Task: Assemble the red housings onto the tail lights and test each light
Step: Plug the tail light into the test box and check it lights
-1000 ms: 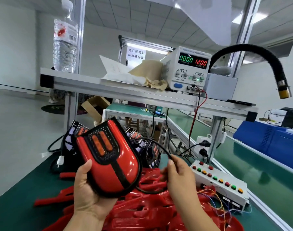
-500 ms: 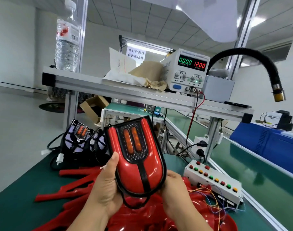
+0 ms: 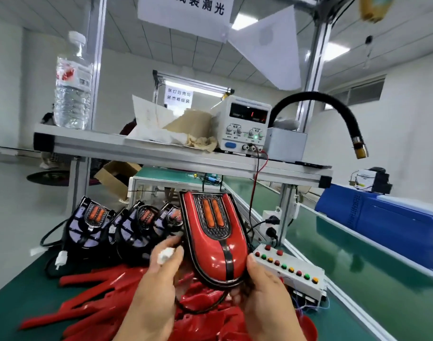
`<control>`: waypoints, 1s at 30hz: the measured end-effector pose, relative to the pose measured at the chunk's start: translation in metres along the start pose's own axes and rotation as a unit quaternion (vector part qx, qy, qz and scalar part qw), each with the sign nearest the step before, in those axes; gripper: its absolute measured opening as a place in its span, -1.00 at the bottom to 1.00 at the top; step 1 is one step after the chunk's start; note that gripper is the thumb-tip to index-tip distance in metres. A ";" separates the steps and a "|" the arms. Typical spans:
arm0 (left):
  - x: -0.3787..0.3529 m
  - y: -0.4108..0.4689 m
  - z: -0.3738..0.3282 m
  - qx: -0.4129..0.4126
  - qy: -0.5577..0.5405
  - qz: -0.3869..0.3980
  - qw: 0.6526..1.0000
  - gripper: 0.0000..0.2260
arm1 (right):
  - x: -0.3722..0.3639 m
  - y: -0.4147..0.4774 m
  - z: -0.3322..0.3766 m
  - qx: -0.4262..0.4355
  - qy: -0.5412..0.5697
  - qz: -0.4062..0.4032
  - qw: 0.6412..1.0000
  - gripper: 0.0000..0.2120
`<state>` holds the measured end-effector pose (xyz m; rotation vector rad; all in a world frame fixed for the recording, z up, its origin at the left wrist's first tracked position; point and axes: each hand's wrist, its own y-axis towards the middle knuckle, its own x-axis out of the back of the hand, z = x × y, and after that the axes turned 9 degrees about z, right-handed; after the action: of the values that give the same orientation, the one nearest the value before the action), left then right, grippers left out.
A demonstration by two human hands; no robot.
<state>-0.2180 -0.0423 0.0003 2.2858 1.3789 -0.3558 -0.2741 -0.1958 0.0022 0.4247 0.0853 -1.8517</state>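
Two hands shared one assembled tail light (image 3: pixel 214 242), held upright in the air over the pile of loose red housings (image 3: pixel 97 306), with three bare tail lights (image 3: pixel 92 225) standing to its left and the button test box (image 3: pixel 289 269) just to its right. My right hand (image 3: pixel 264 294) clasped the lower right rim, thumb on the red face and fingers behind, out of sight. My left hand (image 3: pixel 161 279) pinched the white connector (image 3: pixel 165 255) of the black lead (image 3: pixel 200 310), which hung in a loop under the light. I could not tell whether the left thumb also touched the left rim. Judgement on handling: moulded plastic shell, probably light and stiff, so one hand should carry it. The red face looked glossy and likely slippery, so I rated the black rim, gripped across the width near the narrow end, as the safer hold. The orange lens strips (image 3: pixel 213 215) would likely mark or scratch, so I noted to keep fingers off them. The lead was soft and floppy, so I judged it best taken by the connector body, never the wire, to spare the joint. Squeezing the sides hard might unseat the housing, so a moderate grip seemed right. For the test, I reckoned the connector had to reach the test box.
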 end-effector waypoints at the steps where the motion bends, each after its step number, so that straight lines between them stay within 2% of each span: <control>1: -0.009 -0.006 0.001 0.000 0.047 0.016 0.999 -0.83 | 0.008 -0.004 0.005 0.004 0.001 -0.019 1.000 -0.57; 3: -0.031 -0.014 0.002 -0.008 0.119 0.070 0.990 -0.80 | 0.028 -0.015 0.018 0.019 -0.028 -0.053 0.998 -0.57; 5: -0.056 -0.013 0.004 0.010 0.113 0.136 0.984 -0.75 | 0.051 -0.029 0.035 0.036 -0.059 -0.078 0.995 -0.56; 7: -0.088 -0.010 0.004 0.045 0.092 0.170 0.980 -0.77 | 0.075 -0.044 0.054 0.058 -0.052 -0.100 0.992 -0.55; 10: -0.138 0.003 0.017 0.090 0.001 0.153 0.984 -0.84 | 0.109 -0.065 0.085 0.080 -0.017 -0.122 0.989 -0.53; 12: -0.173 0.011 0.028 0.120 -0.016 0.169 0.978 -0.86 | 0.133 -0.076 0.103 0.078 -0.004 -0.150 0.986 -0.53; 16: -0.231 0.031 0.054 0.197 0.027 0.221 0.955 -0.92 | 0.182 -0.087 0.123 0.061 0.039 -0.243 0.967 -0.69; 19: -0.267 0.047 0.076 0.235 0.052 0.223 0.945 -0.91 | 0.215 -0.081 0.127 0.053 0.061 -0.293 0.953 -0.68; 23: -0.299 0.071 0.100 0.285 0.072 0.213 0.932 -0.89 | 0.245 -0.063 0.132 0.043 0.070 -0.317 0.945 -0.68; 30: -0.322 0.109 0.132 0.309 0.071 0.188 0.930 -0.93 | 0.285 -0.027 0.132 0.019 0.039 -0.332 0.942 -0.73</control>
<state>-0.2711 -0.3996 0.0522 3.0754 0.9295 -0.5659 -0.4056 -0.4818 0.0271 0.5400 0.2744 -2.5025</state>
